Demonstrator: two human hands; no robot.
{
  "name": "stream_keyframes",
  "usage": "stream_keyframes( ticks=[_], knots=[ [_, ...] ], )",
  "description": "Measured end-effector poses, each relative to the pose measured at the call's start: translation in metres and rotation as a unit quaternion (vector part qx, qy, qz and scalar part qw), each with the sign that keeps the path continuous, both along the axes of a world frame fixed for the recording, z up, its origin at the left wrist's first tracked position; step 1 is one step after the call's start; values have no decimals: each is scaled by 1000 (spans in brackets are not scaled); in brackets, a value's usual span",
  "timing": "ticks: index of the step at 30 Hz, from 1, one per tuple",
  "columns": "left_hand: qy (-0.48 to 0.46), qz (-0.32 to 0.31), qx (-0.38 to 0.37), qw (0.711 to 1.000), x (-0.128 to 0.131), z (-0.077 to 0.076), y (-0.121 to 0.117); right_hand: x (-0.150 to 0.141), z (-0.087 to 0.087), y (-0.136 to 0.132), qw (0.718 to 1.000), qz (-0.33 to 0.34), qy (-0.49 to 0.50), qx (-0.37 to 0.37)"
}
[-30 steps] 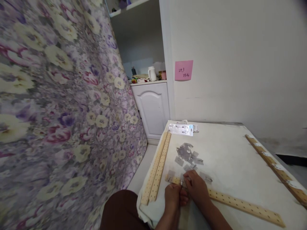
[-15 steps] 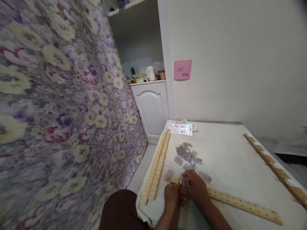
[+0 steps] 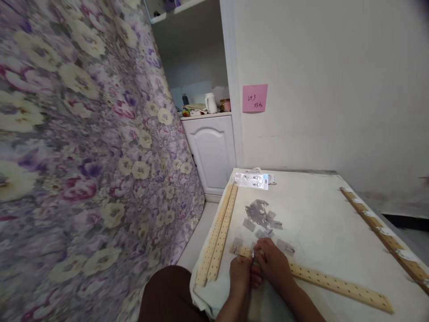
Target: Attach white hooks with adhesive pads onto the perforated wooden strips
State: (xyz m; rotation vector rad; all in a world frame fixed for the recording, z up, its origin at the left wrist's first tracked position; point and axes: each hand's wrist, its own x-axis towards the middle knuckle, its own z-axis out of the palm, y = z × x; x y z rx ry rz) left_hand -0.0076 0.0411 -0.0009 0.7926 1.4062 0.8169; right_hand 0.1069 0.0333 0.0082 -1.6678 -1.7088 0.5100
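Note:
My left hand (image 3: pixel 241 271) and my right hand (image 3: pixel 274 264) meet over the near end of a long perforated wooden strip (image 3: pixel 335 284) that lies across the white-covered table (image 3: pixel 318 223). Both hands have their fingers curled and pinched together around a small shiny hook piece (image 3: pixel 254 255) pressed at the strip. A pile of small clear adhesive hooks (image 3: pixel 261 217) lies just beyond my hands. One more clear hook (image 3: pixel 237 245) rests at the strip's end.
Two more perforated strips (image 3: pixel 218 237) lie side by side along the table's left edge; another strip with white pads (image 3: pixel 385 237) runs along the right edge. A clear blister pack (image 3: pixel 252 180) sits at the far side. A floral curtain (image 3: pixel 83 156) hangs left; a pink note (image 3: pixel 255 98) sticks on the wall.
Nothing has visibly moved; my hands stay pinched at the strip's end while the view shifts very slightly.

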Motion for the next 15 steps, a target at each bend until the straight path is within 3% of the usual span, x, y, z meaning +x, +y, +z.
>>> stream_keyframes(
  ticks=[15],
  knots=[
    [50, -33, -5, 998, 0, 11, 0, -3, -2, 0, 1000, -9, -17, 7]
  ],
)
